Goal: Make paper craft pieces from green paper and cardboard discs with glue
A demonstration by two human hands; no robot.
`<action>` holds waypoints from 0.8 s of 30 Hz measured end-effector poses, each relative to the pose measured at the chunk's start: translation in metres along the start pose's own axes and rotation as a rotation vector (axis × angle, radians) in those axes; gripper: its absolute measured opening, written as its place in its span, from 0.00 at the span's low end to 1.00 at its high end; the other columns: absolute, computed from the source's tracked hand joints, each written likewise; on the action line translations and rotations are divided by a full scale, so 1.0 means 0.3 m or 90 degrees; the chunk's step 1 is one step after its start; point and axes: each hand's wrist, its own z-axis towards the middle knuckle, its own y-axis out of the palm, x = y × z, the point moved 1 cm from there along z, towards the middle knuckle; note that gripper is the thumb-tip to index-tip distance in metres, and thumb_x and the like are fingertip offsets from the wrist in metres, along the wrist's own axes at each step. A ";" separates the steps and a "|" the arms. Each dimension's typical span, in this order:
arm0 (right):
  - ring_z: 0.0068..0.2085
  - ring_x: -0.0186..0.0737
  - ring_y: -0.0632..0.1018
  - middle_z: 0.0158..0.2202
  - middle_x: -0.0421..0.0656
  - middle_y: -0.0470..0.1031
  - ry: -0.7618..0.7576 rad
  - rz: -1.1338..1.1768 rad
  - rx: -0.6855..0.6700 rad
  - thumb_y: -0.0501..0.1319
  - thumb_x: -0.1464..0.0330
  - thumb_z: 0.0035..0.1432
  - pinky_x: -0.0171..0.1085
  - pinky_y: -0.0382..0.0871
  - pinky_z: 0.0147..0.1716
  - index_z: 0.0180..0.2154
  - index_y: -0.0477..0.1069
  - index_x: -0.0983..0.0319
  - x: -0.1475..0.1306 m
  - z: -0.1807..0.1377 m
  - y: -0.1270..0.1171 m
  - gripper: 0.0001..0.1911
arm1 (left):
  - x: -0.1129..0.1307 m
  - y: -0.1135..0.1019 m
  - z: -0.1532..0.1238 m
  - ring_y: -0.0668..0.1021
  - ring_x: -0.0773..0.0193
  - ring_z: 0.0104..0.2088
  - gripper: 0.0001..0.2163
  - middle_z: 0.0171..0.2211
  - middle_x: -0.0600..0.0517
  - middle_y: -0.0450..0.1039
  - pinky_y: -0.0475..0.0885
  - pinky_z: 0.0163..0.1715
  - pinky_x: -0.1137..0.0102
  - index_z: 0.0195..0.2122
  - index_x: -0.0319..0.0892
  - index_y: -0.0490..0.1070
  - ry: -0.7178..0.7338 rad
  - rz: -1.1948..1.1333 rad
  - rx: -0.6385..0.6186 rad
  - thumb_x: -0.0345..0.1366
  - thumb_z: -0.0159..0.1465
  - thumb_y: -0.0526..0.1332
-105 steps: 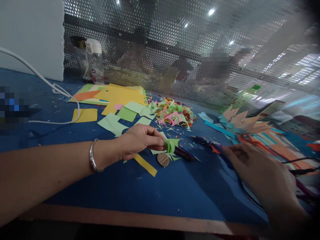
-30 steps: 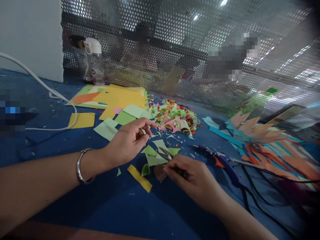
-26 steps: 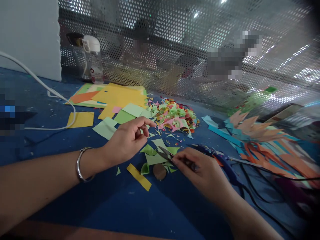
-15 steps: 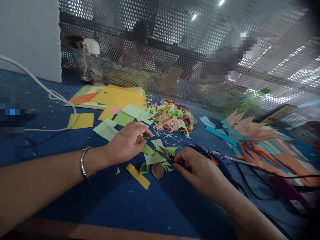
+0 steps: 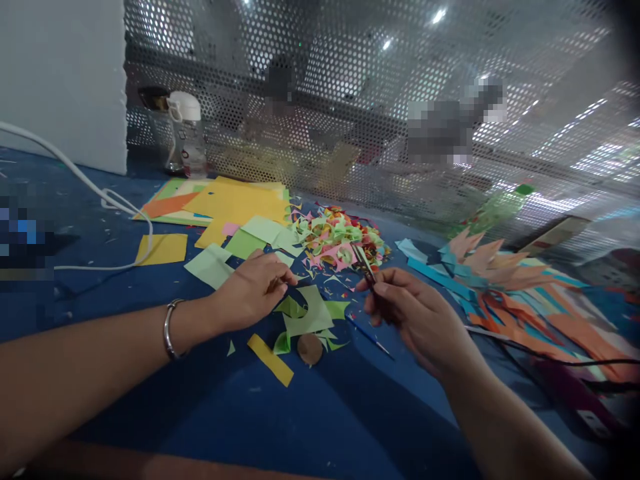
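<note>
My right hand (image 5: 415,313) is closed around a pair of scissors (image 5: 365,265), raised above the blue table with the blades pointing up and away. My left hand (image 5: 257,287) hovers over the paper pieces, its fingers curled together; what they hold, if anything, is hidden. Just right of it lies a pale green sheet (image 5: 311,319) with a curved cut in its edge. A round brown disc (image 5: 310,349) rests below that sheet, beside a folded green scrap (image 5: 282,343) and a yellow strip (image 5: 271,361). Under my right hand is a thin blue pen-like tool (image 5: 371,337).
Behind my hands sit a heap of colourful paper scraps (image 5: 345,237) and stacked yellow sheets (image 5: 245,200). A clear bottle (image 5: 191,143) stands by the perforated metal screen (image 5: 320,127). Orange and blue paper cuttings (image 5: 505,277) lie right; a white cable (image 5: 65,157) crosses left.
My right hand has lifted the scissors up off the green paper, turning their blades upward. The pen-like tool on the table now shows. My left hand has barely shifted.
</note>
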 end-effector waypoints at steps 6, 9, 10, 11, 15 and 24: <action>0.17 0.29 0.58 0.18 0.27 0.59 -0.013 -0.058 0.054 0.66 0.60 0.50 0.30 0.49 0.18 0.40 0.60 0.57 0.065 0.027 0.017 0.19 | 0.022 0.006 -0.011 0.68 0.55 0.42 0.10 0.37 0.48 0.70 0.65 0.47 0.60 0.45 0.42 0.74 0.045 0.049 -0.041 0.37 0.63 0.61; 0.20 0.34 0.64 0.19 0.30 0.63 -0.043 -0.205 0.046 0.66 0.58 0.50 0.32 0.54 0.21 0.45 0.63 0.59 0.095 0.027 0.016 0.24 | 0.028 0.010 -0.013 0.67 0.53 0.45 0.14 0.43 0.48 0.70 0.64 0.50 0.58 0.47 0.43 0.73 0.059 0.055 -0.074 0.42 0.62 0.63; 0.21 0.35 0.66 0.19 0.31 0.64 -0.044 -0.239 0.038 0.65 0.58 0.51 0.33 0.55 0.22 0.45 0.65 0.59 0.102 0.026 0.017 0.22 | 0.029 0.011 -0.013 0.67 0.53 0.46 0.15 0.44 0.48 0.70 0.63 0.51 0.58 0.47 0.43 0.72 0.059 0.055 -0.082 0.43 0.62 0.64; 0.22 0.36 0.67 0.20 0.32 0.65 -0.044 -0.264 0.032 0.64 0.58 0.52 0.34 0.57 0.23 0.44 0.66 0.59 0.107 0.025 0.019 0.20 | 0.029 0.012 -0.013 0.68 0.53 0.46 0.16 0.44 0.48 0.70 0.63 0.51 0.58 0.47 0.43 0.72 0.058 0.055 -0.088 0.44 0.61 0.64; 0.26 0.39 0.73 0.24 0.36 0.70 -0.054 -0.359 0.011 0.61 0.59 0.55 0.35 0.63 0.26 0.40 0.68 0.59 0.113 0.016 0.034 0.13 | 0.029 0.014 -0.016 0.68 0.52 0.47 0.19 0.45 0.48 0.70 0.64 0.52 0.56 0.49 0.44 0.72 0.064 0.069 -0.096 0.47 0.60 0.65; 0.25 0.38 0.71 0.23 0.35 0.67 -0.131 -0.437 0.017 0.56 0.64 0.59 0.35 0.63 0.26 0.37 0.63 0.58 0.096 -0.005 0.040 0.06 | -0.007 -0.054 0.012 0.70 0.54 0.50 0.13 0.47 0.48 0.72 0.63 0.55 0.57 0.50 0.44 0.69 0.054 0.121 0.087 0.32 0.64 0.59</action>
